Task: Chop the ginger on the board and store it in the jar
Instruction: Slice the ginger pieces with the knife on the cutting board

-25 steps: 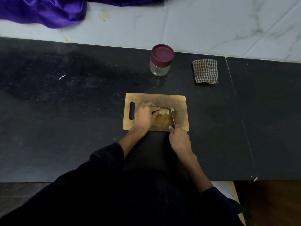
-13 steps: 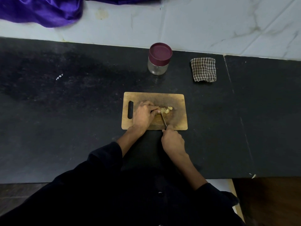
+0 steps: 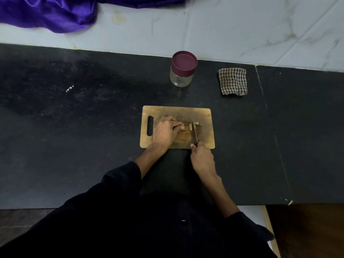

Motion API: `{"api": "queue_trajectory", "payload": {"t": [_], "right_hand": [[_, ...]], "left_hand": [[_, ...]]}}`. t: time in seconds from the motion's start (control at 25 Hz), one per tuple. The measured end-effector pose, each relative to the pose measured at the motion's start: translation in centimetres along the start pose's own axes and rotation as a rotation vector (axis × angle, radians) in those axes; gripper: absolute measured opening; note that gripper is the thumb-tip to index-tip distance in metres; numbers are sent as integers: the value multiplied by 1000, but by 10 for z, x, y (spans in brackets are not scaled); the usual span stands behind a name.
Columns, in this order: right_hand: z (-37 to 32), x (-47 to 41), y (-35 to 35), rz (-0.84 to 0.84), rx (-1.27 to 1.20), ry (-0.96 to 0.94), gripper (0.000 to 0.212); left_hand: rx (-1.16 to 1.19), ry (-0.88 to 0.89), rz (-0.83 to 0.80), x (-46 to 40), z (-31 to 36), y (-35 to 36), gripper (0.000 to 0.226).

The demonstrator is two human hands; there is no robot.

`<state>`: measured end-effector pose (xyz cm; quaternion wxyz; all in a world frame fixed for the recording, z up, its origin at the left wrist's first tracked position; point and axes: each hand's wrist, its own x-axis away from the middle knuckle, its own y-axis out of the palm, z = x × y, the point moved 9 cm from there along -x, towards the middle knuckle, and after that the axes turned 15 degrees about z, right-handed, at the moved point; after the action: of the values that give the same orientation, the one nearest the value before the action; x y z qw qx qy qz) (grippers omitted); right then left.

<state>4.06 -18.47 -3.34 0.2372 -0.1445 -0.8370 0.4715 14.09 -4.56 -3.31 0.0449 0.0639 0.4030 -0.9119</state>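
On the dark surface point(image 3: 93, 146) lies a wooden board point(image 3: 204, 116) with a slot handle at its left end. The left hand point(image 3: 165, 132) rests on the middle of the board, its fingers curled and its fingertips pressing down on the ginger point(image 3: 183, 127), so this grip is closed on the piece it steadies. Just right of those fingertips, a few pale cut bits point(image 3: 194, 124) lie on the wood.

The right hand point(image 3: 202, 158) sits at the near edge of the board, its grip wrapped round the handle of a knife point(image 3: 194, 133). From that grip the blade runs away from the person across the board, its far end among the cut bits and just beside the left fingertips. Whether the edge touches the wood cannot be told.

Beyond both grips, well past the far edge of the board, stands a clear jar point(image 3: 181, 77) with its dark red lid point(image 3: 184, 61) on. To the right of the jar, apart from it, lies a folded checked cloth point(image 3: 232, 81). Far off to the left of the grips, a purple cloth point(image 3: 46, 13) lies against the pale tiled wall point(image 3: 242, 25). Dark sleeves cover both forearms nearer the body.
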Motion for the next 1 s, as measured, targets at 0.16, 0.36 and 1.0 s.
{"api": "queue_trajectory", "payload": {"t": [0.16,0.36,1.0], "right_hand": [[1,-2,-2,-7,-55,15,28],[-7,-2,1,-25,-72,-46,28],[-30,-8,8,-17,105,-179,24]], "left_hand": [[3,7,8,0,1,-1,24],[-35,37,14,2,3,-1,24],[-33,25,-9,-1,3,0,23]]}}
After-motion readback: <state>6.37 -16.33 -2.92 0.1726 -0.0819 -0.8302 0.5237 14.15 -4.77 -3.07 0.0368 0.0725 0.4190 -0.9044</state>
